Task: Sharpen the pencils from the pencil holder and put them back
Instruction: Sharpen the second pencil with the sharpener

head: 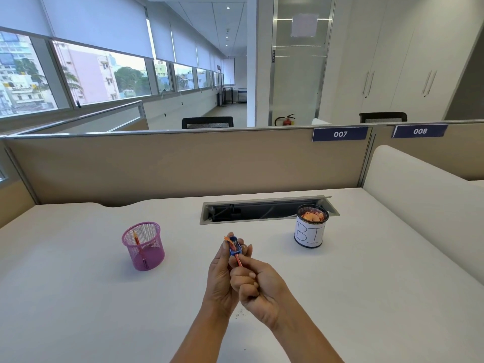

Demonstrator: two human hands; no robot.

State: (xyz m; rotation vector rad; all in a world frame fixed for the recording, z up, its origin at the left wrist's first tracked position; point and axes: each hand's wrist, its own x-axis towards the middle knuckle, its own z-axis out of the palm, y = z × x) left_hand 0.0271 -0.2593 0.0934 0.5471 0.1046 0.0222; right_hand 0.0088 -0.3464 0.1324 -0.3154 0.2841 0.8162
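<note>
Fingertips (230,238) of the left hand (221,279) pinch a blue sharpener (235,248) at centre frame, thumb on one side, fingers on the other. An orange shaving (228,239) curls from its top. A red pencil (238,260) enters the sharpener from below; the right hand (258,290) is closed in a fist around its lower part, most of the shaft hidden. Both hands are above the white desk (91,297). Dark specks (239,313) lie on the desk under the wrists. Left of centre stands a pink mesh holder (143,246) with one pencil (136,240) leaning inside, point up. Right of centre, a black mesh cup (311,226) wrapped in paper marked "BI" holds shavings, just before the cable tray (262,209).
</note>
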